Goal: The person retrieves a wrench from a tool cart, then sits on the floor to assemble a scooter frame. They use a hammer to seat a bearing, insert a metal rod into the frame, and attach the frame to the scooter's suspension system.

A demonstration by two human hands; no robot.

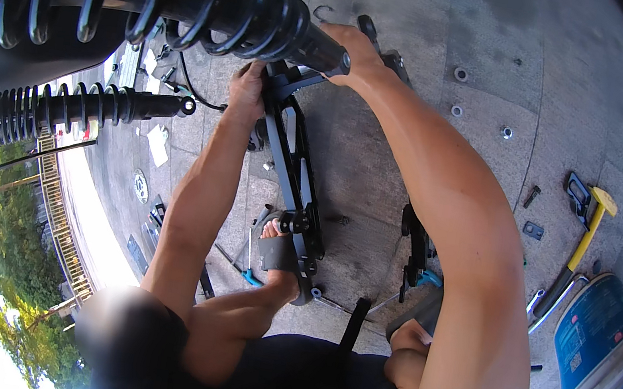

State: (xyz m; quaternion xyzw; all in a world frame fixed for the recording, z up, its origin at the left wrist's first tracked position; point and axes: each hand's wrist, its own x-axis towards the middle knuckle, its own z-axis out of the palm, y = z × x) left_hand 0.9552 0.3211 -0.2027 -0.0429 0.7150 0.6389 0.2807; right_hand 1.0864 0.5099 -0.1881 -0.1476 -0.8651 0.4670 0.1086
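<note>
A long black metal frame (278, 141), likely a vehicle swing arm, slants from far centre down to my left foot. My left hand (247, 91) is closed on the left side of its far end. Across from it, my right hand (358, 55) grips the far right part of the frame. Its fingers are partly hidden behind the eye end of a black coil-spring shock absorber (220, 0), which hangs across the upper left. Below that, a second coil-spring shock (83, 108) juts out, apart from both hands.
On the paved ground at right lie a metal ring (461, 74), a nut (506, 133), a bolt (532, 197), and a yellow-handled hammer (583, 249) beside a blue bucket (596, 330). Another black part (418, 247) stands by my right foot. A yellow railing (65, 214) runs along the left.
</note>
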